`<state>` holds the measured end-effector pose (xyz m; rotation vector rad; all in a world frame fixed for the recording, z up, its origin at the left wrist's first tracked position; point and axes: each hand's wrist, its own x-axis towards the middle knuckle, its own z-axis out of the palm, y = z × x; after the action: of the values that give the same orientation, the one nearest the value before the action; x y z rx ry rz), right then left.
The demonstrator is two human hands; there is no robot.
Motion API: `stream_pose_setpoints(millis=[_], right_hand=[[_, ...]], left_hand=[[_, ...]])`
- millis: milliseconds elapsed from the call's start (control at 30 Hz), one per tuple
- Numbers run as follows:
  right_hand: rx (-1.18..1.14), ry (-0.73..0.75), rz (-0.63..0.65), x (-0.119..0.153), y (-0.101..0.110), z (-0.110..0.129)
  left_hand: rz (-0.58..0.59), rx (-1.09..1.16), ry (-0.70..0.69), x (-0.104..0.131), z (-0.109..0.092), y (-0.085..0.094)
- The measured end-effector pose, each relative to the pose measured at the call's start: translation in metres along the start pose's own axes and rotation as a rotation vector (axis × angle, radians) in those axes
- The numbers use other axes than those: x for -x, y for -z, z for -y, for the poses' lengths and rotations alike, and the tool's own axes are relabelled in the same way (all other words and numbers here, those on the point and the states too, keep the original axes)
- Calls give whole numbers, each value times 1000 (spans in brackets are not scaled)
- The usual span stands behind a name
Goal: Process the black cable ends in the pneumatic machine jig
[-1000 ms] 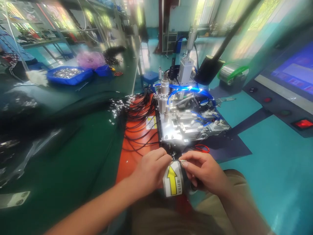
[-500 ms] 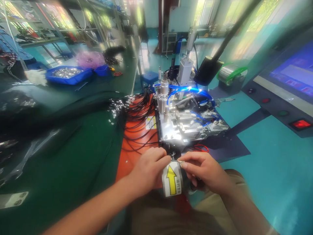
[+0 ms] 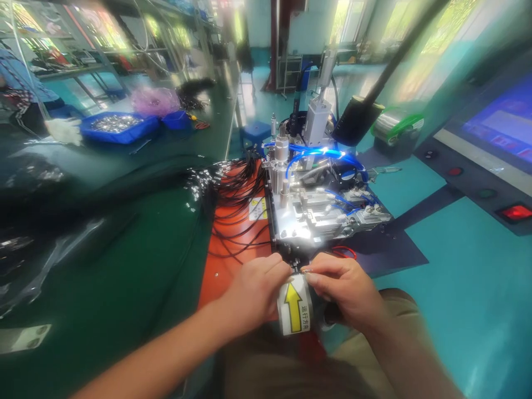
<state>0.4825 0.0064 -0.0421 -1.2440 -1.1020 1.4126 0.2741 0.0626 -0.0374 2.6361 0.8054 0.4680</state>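
My left hand (image 3: pixel 261 285) is closed at the front edge of the bench machine (image 3: pixel 316 216), its fingertips pressed together. Whatever they hold is hidden. My right hand (image 3: pixel 349 288) pinches a small shiny metal piece (image 3: pixel 306 271) between thumb and fingers, a short gap from the left fingertips. Just below both hands is a white label (image 3: pixel 294 307) with a yellow arrow on a rounded part of the machine. Behind the fingertips sits a small dark metal fixture (image 3: pixel 295 260), partly covered.
Black cables (image 3: pixel 236 194) with shiny ends lie over the orange panel (image 3: pixel 226 238) to the left. A control screen (image 3: pixel 502 116) stands at right. Further off are a wire spool (image 3: pixel 397 124), a blue tray (image 3: pixel 118 127) of small metal parts, and a person's sleeve (image 3: pixel 19 72).
The view has shifted slightly, so the scene sits a little further right. Both hands stay at the machine's front edge, with only small finger movement.
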Motion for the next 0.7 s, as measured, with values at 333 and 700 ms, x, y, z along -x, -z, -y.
stream_pose_setpoints(millis=[333, 700], right_hand=[[-5, 77, -98, 0, -12, -2], [116, -42, 6, 8, -4, 5]], left_hand=[[103, -42, -57, -1, 2, 1], [79, -65, 0, 0, 0, -2]])
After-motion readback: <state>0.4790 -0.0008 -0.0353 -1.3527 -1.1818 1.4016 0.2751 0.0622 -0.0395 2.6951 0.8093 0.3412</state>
